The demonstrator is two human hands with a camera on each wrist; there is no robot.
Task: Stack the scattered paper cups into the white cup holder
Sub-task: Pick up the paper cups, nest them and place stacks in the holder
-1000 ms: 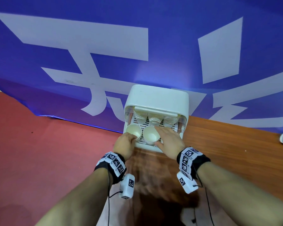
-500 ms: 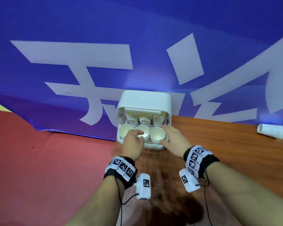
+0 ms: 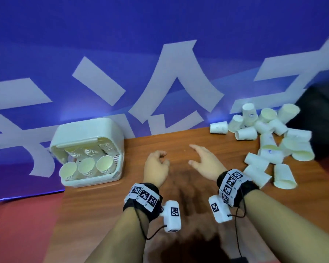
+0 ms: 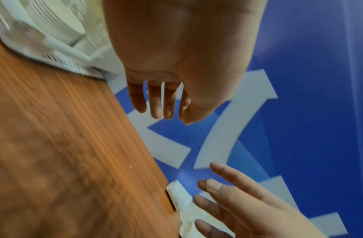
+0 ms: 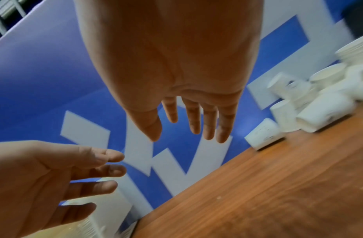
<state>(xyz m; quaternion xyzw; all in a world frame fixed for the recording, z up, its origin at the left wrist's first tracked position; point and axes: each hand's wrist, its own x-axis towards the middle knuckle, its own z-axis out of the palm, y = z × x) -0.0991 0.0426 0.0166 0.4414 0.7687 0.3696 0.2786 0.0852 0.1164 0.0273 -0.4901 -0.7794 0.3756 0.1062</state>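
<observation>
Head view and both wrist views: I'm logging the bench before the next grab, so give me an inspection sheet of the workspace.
Surface: wooden table, bare between the hands.
Job's things: white cup holder at the table's left end, open, with cup stacks in it; loose paper cups heaped at the right, mostly on their sides.
Clutter: nothing seen.
Grippers: left hand and right hand both over the table, holding nothing.
Cables: thin black cable from the left wrist camera; another at the right wrist.
Surroundings: blue banner with white characters behind; red floor at left.
</observation>
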